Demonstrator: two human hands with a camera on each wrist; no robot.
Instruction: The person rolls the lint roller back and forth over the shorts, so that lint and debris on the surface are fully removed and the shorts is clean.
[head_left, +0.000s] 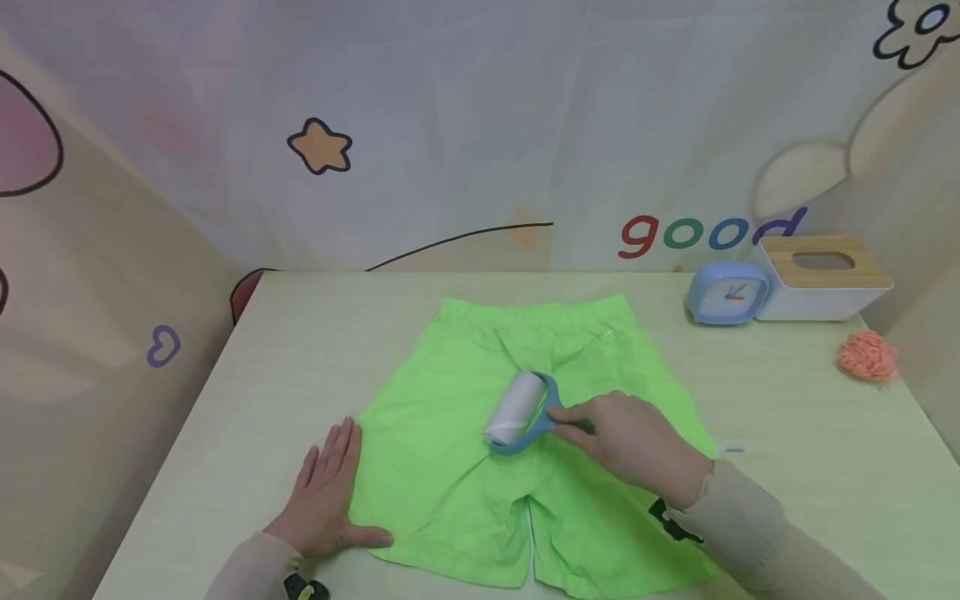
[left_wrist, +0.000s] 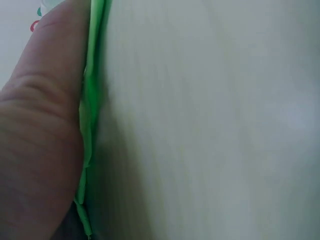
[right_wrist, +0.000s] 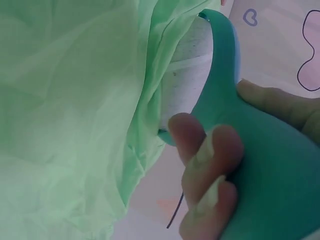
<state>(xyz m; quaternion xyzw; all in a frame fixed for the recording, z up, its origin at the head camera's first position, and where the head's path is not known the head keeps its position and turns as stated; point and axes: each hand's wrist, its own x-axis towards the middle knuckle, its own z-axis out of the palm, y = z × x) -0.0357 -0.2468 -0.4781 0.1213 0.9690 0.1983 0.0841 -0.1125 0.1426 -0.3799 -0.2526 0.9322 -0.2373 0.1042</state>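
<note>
Neon-green cloth shorts point(head_left: 427, 467), one pair, gathered waistband, lightly creased: head view, laid flat across a pale wood-grain tabletop point(head_left: 300, 358). Lint roller with a white cylinder and curved blue frame point(head_left: 516, 408), one, on the middle of the shorts. Hands, two: right hand point(head_left: 637, 437) curled round the roller's handle; left hand point(head_left: 326, 492) spread flat, thumb on the shorts' lower left edge. Far right: one rounded-square blue clock point(head_left: 727, 293); one white box with slotted wooden lid point(head_left: 825, 287), just beside it; one ruffled coral-coloured ball point(head_left: 867, 356), near the box.

Left wrist view: one thumb, against one thin, crumpled green edge of the shorts; wood grain alongside.

Right wrist view: one smooth handle, appearing teal, three fingertips showing on its near side; soft cloth folds against the white cylinder.
</note>
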